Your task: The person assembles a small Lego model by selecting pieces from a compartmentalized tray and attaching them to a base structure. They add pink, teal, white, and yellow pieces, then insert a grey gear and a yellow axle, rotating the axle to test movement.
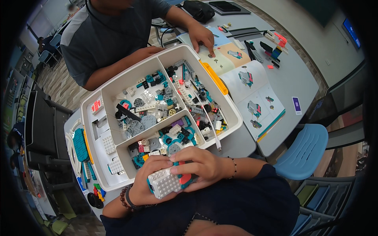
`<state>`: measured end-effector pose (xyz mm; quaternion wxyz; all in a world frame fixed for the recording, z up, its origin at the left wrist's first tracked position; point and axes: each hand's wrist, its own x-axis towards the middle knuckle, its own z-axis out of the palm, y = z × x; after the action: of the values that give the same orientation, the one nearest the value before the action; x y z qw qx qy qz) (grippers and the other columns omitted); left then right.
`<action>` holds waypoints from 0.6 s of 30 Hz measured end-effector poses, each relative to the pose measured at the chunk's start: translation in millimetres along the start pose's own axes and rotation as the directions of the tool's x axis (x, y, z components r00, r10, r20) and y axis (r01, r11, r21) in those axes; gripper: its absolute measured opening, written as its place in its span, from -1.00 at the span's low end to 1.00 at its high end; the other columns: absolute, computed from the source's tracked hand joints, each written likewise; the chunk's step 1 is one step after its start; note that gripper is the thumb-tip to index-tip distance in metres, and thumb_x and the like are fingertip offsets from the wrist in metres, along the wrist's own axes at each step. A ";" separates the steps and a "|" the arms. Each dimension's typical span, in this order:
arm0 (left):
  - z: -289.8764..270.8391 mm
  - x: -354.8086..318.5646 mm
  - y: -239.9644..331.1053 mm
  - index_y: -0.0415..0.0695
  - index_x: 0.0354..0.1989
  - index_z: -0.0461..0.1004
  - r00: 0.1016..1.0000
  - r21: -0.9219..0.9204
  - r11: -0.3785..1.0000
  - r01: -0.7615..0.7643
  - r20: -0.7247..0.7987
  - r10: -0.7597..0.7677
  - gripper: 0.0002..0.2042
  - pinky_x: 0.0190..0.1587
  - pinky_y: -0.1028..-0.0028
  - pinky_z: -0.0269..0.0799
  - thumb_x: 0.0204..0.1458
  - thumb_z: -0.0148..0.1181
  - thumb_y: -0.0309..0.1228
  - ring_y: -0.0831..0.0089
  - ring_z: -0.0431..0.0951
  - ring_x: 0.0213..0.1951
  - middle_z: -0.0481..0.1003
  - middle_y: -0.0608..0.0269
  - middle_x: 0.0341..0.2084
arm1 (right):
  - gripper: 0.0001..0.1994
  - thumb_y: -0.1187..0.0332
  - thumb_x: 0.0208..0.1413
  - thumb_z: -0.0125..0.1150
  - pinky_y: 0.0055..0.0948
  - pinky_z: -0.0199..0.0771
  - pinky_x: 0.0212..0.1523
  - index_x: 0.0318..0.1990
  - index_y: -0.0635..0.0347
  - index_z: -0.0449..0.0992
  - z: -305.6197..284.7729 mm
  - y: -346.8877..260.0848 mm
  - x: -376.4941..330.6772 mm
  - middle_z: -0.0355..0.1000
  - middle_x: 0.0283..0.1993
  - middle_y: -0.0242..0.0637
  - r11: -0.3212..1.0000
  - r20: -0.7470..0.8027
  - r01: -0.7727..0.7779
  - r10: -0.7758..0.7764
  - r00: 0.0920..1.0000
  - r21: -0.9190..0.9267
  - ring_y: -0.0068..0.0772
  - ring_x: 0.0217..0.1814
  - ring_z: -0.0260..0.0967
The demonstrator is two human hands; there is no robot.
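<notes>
My left hand and my right hand are both closed around a brick-built model, held close to my body at the near edge of the tray. Its studded white block faces up, with teal and coral-red pieces at the side. Fingers of the right hand press on its top, and the left hand wraps its left side. My fingers hide part of the model. Just beyond is a white sorting tray, whose compartments hold loose teal, grey, black and white building pieces. A white cable lies across it.
An open instruction booklet lies right of the tray; a co-worker's hand points at its far page. Farther right stands a colourful brick assembly. Teal plates lie left of the tray. A blue chair stands by the table's right edge.
</notes>
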<state>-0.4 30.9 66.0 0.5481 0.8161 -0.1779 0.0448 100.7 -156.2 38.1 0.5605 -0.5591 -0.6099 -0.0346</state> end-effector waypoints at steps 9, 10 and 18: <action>-0.4 1.0 1.4 -0.18 -0.05 0.28 1.000 -0.001 1.000 -0.005 -0.004 0.005 -0.35 -0.06 0.33 0.33 -0.43 0.46 -0.41 0.18 0.41 -0.11 0.36 0.07 -0.17 | -0.33 0.32 -0.39 0.48 -0.32 0.42 -0.16 0.00 0.19 0.34 -0.2 -0.7 1.2 0.26 -0.02 -0.01 1.000 -0.009 0.007 -0.007 1.000 -0.002 -0.12 -0.10 0.35; -0.3 1.2 1.2 -0.18 -0.05 0.28 1.000 0.001 1.000 -0.007 -0.005 0.007 -0.35 -0.06 0.33 0.33 -0.43 0.46 -0.41 0.18 0.41 -0.11 0.35 0.06 -0.17 | -0.33 0.32 -0.39 0.48 -0.32 0.42 -0.16 0.00 0.19 0.34 -0.2 -0.8 1.3 0.26 -0.02 -0.01 1.000 -0.013 0.008 -0.008 1.000 -0.003 -0.13 -0.10 0.35; -0.4 0.8 2.0 -0.18 -0.05 0.28 1.000 0.017 1.000 -0.001 -0.004 0.001 -0.34 -0.06 0.33 0.33 -0.43 0.46 -0.41 0.18 0.41 -0.11 0.35 0.06 -0.17 | -0.33 0.32 -0.39 0.48 -0.31 0.42 -0.16 0.00 0.19 0.34 0.7 -0.1 0.5 0.26 -0.01 -0.01 1.000 -0.013 0.009 -0.009 1.000 0.001 -0.13 -0.11 0.35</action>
<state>-0.3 30.4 68.1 0.5414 0.8205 -0.1769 0.0483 100.3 -155.4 38.2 0.5645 -0.5560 -0.6088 -0.0402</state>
